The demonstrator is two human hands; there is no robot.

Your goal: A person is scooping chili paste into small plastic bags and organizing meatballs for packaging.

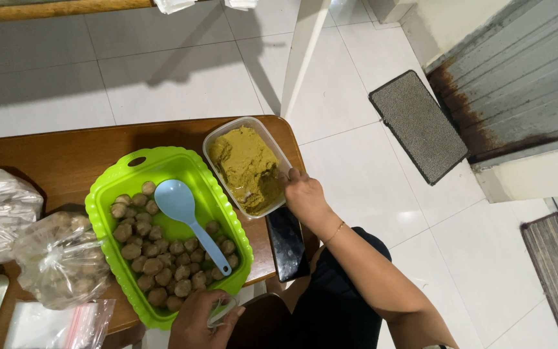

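Your right hand [305, 194] is gripping the near right rim of the clear rectangular plastic tub of yellow-brown paste [247, 168], fingers curled over its edge. Judge it heavy, soft-filled and flexing, so take both long walls. Its long axis is running away from you, slightly leftward. Your left hand [200, 320] is pinching something thin and pale beside the lime-green plastic tray [163, 161] of brown balls on the wooden tabletop [53, 155].
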